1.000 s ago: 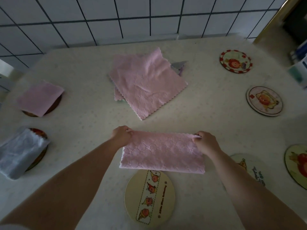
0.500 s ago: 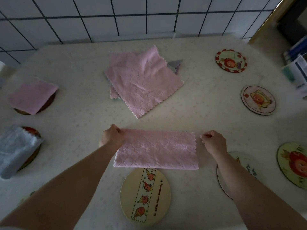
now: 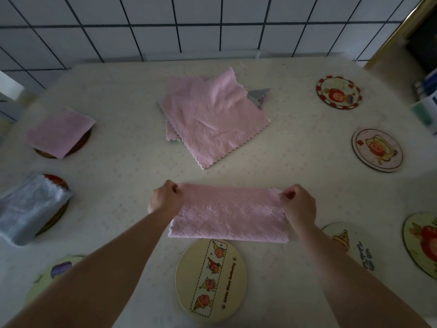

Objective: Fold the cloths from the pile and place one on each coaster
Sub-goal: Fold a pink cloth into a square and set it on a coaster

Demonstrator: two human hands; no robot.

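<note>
A pink cloth (image 3: 228, 213), folded once into a long strip, lies in front of me on the table. My left hand (image 3: 165, 200) pinches its far left corner and my right hand (image 3: 299, 204) pinches its far right corner. Behind it sits the pile of cloths (image 3: 212, 114), a pink one on top with grey edges showing underneath. A cream coaster (image 3: 211, 279) with a fruit strip lies just below the strip. At the left, a folded pink cloth (image 3: 60, 132) and a folded grey cloth (image 3: 30, 207) each cover a coaster.
Bare coasters ring the table: a red-rimmed coaster (image 3: 338, 92) at the far right, an orange-figure coaster (image 3: 377, 149), a pale coaster (image 3: 354, 247) beside my right arm, one at the right edge (image 3: 423, 245), one at the lower left (image 3: 47, 278). A tiled wall (image 3: 212, 24) stands behind.
My right hand, off the cloth half a second ago, has taken hold of the far right corner again. Both hands now hold the strip's far corners.
</note>
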